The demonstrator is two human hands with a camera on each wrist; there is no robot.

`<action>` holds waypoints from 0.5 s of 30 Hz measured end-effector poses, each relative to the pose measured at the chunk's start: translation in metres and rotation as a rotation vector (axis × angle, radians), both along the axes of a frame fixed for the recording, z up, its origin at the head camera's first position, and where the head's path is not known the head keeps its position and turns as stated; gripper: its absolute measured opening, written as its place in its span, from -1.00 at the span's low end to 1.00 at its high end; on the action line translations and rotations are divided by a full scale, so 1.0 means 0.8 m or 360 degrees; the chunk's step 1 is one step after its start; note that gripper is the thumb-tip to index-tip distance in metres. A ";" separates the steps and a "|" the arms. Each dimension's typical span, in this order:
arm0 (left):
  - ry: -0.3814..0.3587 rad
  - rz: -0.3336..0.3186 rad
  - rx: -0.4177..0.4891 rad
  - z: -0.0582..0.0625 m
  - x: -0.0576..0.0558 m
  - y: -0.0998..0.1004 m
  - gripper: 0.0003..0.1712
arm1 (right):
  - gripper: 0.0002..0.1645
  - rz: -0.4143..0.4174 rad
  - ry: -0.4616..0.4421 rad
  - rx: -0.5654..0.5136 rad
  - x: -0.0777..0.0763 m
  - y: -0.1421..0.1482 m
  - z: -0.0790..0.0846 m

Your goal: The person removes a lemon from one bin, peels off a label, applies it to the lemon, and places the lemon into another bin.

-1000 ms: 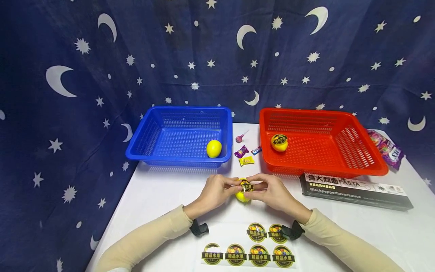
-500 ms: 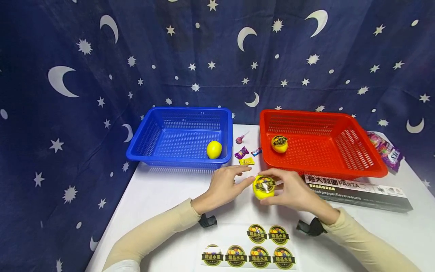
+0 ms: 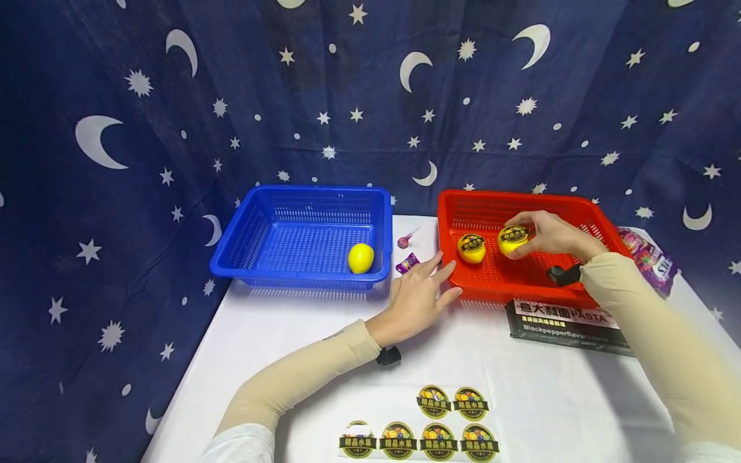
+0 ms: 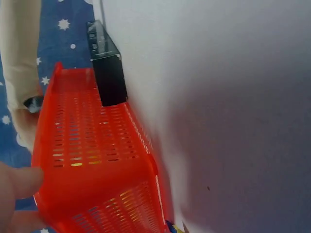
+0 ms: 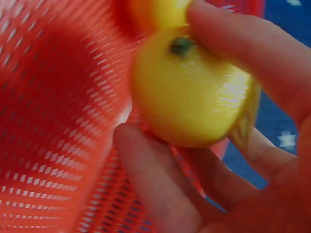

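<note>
In the head view my right hand (image 3: 550,233) holds a lemon (image 3: 512,249) inside the red basket (image 3: 550,292), between thumb and fingers. A round black-and-gold fruit sticker (image 3: 514,233) sits on that lemon's upper side. The right wrist view shows the held lemon (image 5: 189,97) close up, its green stem end toward the camera. Beside it in the basket lies another stickered lemon (image 3: 471,254). My left hand (image 3: 417,299) reaches with spread fingers to the red basket's near left corner; in the left wrist view its fingers (image 4: 26,182) lie at the rim.
A blue basket (image 3: 301,276) with one plain lemon (image 3: 361,258) stands left. Between the baskets lie a lollipop (image 3: 404,242) and a purple candy (image 3: 408,262). A pasta box (image 3: 567,331) lies before the red basket, a purple bag (image 3: 654,260) behind. A sticker sheet (image 3: 417,427) lies near.
My right hand has carried the stickered lemon from the table's middle up and right into the red basket. My left hand has let go of it and moved right to the basket's corner.
</note>
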State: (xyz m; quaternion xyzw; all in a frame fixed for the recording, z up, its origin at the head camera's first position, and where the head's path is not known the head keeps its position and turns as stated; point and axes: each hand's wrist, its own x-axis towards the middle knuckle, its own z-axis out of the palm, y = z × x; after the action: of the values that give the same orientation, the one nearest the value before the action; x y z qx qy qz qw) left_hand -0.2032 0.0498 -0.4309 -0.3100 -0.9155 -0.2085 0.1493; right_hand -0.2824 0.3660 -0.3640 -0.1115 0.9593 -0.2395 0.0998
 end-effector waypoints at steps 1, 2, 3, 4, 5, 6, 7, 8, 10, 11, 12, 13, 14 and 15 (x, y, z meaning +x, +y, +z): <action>0.0019 0.0004 -0.0005 -0.001 0.000 0.001 -0.38 | -0.08 0.0006 -0.0043 0.0005 -0.006 0.003 -0.007; 0.0039 0.0009 -0.0001 -0.002 0.000 0.001 -0.38 | -0.08 0.0008 -0.0095 -0.0001 -0.010 0.006 -0.014; 0.0057 0.0008 0.0007 -0.002 0.000 0.001 -0.39 | -0.10 0.0007 -0.0143 -0.0011 -0.013 0.007 -0.019; 0.0072 0.0005 0.0014 -0.003 0.001 0.002 -0.40 | -0.11 0.0018 -0.0177 -0.0020 -0.015 0.009 -0.024; 0.0081 0.0003 0.0021 -0.003 0.001 0.002 -0.40 | -0.12 0.0029 -0.0203 -0.0027 -0.016 0.009 -0.027; 0.0087 0.0000 0.0026 -0.004 0.001 0.002 -0.40 | -0.14 0.0042 -0.0220 -0.0034 -0.017 0.009 -0.030; 0.0087 -0.0004 0.0027 -0.004 0.001 0.002 -0.40 | -0.16 0.0061 -0.0225 -0.0034 -0.018 0.008 -0.032; 0.0081 0.0001 0.0022 -0.004 0.001 0.002 -0.40 | -0.17 0.0079 -0.0226 -0.0033 -0.019 0.007 -0.034; 0.0075 0.0012 0.0015 -0.005 0.001 0.002 -0.40 | -0.19 0.0110 -0.0206 -0.0021 -0.021 0.005 -0.037; 0.0072 0.0018 0.0015 -0.005 0.001 0.002 -0.40 | -0.19 0.0121 -0.0194 -0.0012 -0.022 0.004 -0.039; 0.0072 0.0023 0.0018 -0.005 0.001 0.002 -0.40 | -0.19 0.0126 -0.0188 -0.0007 -0.023 0.003 -0.040; 0.0072 0.0027 0.0018 -0.005 0.000 0.002 -0.41 | -0.19 0.0126 -0.0189 -0.0004 -0.023 0.002 -0.040; 0.0071 0.0030 0.0019 -0.005 0.000 0.002 -0.41 | -0.18 0.0122 -0.0192 -0.0003 -0.023 0.002 -0.040; 0.0071 0.0026 0.0023 -0.006 -0.001 0.002 -0.41 | -0.16 0.0120 -0.0196 -0.0003 -0.023 0.002 -0.040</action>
State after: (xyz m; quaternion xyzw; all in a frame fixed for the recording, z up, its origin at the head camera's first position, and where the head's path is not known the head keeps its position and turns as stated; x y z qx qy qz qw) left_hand -0.2037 0.0510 -0.4353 -0.3060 -0.9129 -0.2068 0.1737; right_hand -0.3007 0.3673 -0.3960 -0.1327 0.9462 -0.2430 0.1676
